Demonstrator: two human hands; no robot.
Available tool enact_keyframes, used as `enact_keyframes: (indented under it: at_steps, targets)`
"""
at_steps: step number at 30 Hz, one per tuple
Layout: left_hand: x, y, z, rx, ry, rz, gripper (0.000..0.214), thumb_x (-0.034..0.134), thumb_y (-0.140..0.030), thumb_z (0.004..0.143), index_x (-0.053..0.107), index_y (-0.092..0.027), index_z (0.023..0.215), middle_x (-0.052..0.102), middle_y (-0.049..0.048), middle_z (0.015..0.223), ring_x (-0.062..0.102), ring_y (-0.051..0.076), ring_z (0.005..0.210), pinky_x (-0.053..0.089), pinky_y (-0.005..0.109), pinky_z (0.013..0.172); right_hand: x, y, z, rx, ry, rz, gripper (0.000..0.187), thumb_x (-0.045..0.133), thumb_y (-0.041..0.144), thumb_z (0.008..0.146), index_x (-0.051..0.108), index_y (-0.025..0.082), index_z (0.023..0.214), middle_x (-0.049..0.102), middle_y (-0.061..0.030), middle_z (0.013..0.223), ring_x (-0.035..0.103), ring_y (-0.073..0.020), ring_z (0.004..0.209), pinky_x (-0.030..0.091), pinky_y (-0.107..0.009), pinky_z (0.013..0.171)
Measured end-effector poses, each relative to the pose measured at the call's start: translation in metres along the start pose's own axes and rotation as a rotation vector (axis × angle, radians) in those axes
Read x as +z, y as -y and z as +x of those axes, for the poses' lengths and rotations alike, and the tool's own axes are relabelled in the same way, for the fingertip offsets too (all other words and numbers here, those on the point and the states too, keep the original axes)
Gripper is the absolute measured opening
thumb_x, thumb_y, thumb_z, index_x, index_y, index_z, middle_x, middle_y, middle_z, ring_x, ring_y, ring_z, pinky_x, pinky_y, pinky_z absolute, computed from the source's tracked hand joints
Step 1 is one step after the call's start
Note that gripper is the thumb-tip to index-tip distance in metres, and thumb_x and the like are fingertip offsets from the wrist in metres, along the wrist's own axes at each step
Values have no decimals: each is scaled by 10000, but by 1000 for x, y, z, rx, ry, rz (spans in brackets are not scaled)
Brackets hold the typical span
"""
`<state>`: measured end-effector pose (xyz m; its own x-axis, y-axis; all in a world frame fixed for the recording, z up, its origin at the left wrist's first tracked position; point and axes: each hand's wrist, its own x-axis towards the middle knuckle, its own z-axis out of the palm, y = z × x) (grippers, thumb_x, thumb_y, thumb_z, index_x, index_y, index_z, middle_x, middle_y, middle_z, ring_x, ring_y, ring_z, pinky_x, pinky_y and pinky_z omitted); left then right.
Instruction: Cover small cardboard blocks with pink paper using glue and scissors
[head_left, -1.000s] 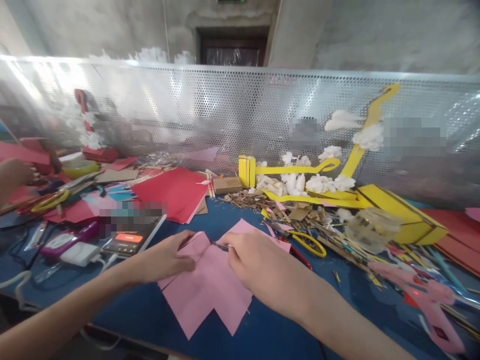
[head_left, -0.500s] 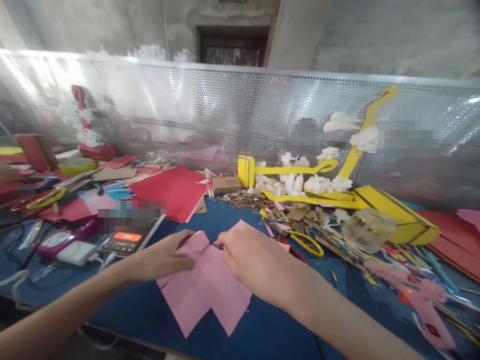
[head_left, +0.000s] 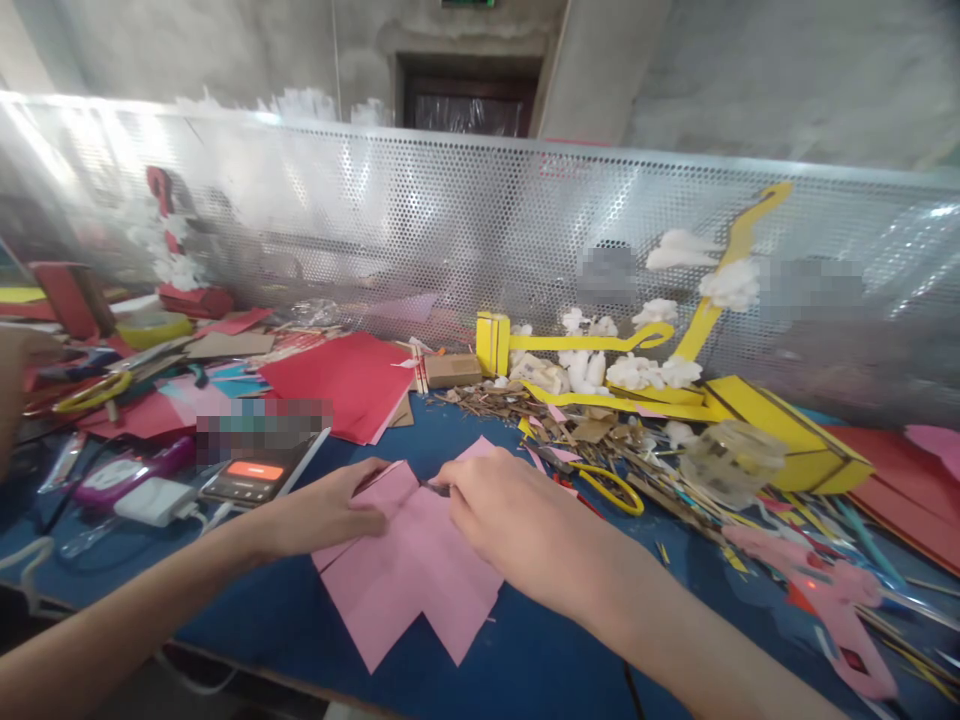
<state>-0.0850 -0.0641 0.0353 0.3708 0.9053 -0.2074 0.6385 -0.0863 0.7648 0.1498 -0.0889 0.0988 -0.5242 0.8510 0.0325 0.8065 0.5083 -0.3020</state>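
A folded sheet of pink paper (head_left: 405, 590) with a notched lower edge is in front of me, above the blue tabletop. My left hand (head_left: 349, 510) is closed on its upper left edge, thumb on top and fingers partly hidden behind. At the upper middle of the paper, my right hand (head_left: 510, 530) is closed, its fingertips pinched round a small dark item. Most of that item is covered by the hand, so its kind cannot be made out. Creases or dark lines run across the paper near both hands.
Red paper sheets (head_left: 341, 385), a phone (head_left: 255, 475) and a white charger (head_left: 159, 502) lie left. To the right are yellow-handled pliers (head_left: 611, 488), scraps, a clear jar (head_left: 731, 462) and a pink glue gun (head_left: 832, 590). A perforated metal screen (head_left: 450, 230) stands behind yellow paper models.
My hands and the pink paper stay nearly in place. The view shifts slightly. At the far left edge, a blurred tan shape reaches further into the picture.
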Motion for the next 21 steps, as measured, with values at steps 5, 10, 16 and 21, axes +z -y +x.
enact_keyframes:
  at_steps: [5,10,16,21]
  targets:
    - [0,4,-2,-74,-10,-72,709,652,-383,777,517,-214,1452,605,104,1483,553,356,1380,538,408,1044,3,-13,-13,75,-71,59,339,464,81,953,758,207,1066,770,-79,817,717,-201,737,438,-282,625]
    - [9,-1,-5,-174,-37,-356,838,725,-463,763,425,-220,1506,619,112,1469,639,315,1287,567,374,1014,24,-45,-32,142,-362,219,364,348,228,1049,572,219,1336,731,-81,994,699,-227,888,494,-327,754]
    - [35,-20,15,-103,-14,-689,725,759,-408,773,472,-224,1413,705,118,1312,733,288,1090,600,373,885,46,-61,-21,94,-359,486,248,404,373,1061,528,211,1202,564,11,818,578,-185,718,455,-299,669]
    - [49,-29,28,-23,-14,-782,743,778,-375,770,430,-228,1410,720,106,1240,750,257,997,602,349,820,55,-57,3,116,-485,530,397,655,361,904,503,169,1216,528,6,872,535,-173,735,433,-287,664]
